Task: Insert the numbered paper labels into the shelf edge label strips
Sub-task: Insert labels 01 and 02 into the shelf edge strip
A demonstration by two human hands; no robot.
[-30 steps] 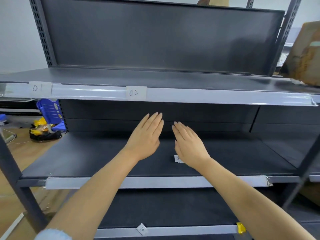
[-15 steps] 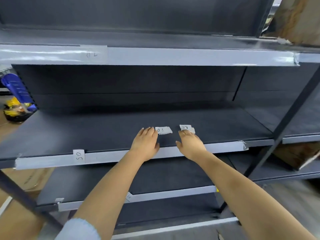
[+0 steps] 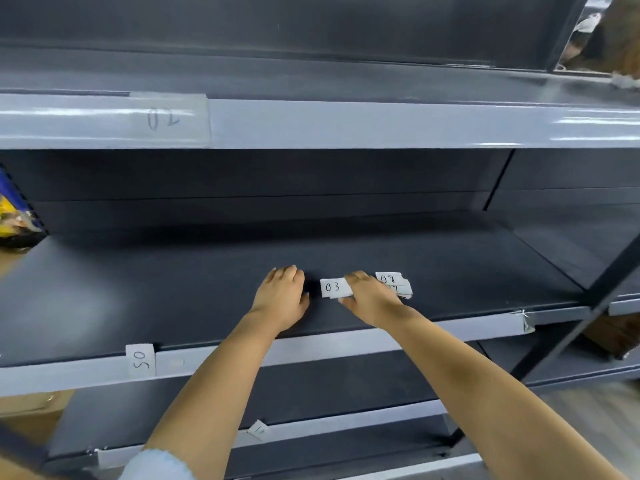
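Note:
On the dark middle shelf (image 3: 173, 292) lies a small pile of white paper labels (image 3: 403, 291), with one marked 08 (image 3: 389, 278) on top. My right hand (image 3: 370, 299) lies over the right end of the label marked 03 (image 3: 332, 287), fingers on top and thumb at its lower edge, pinching it. My left hand (image 3: 282, 296) rests on the shelf just left of it, fingertips bent down, holding nothing. Label 02 (image 3: 169, 119) sits in the top shelf strip (image 3: 381, 124). Label 05 (image 3: 140, 360) stands in the middle strip (image 3: 329, 344). Another label (image 3: 258, 429) sticks out of the lower strip.
A dark upright post (image 3: 588, 306) stands at the right end of the shelf. Cardboard boxes (image 3: 31, 410) sit on the floor at lower left, and blue and yellow items (image 3: 14, 216) lie at far left. The top shelf overhangs my hands.
The view has tilted down and moved closer. Both hands dropped from mid-air onto the middle shelf, and my right hand shifted left from the pile onto label 03.

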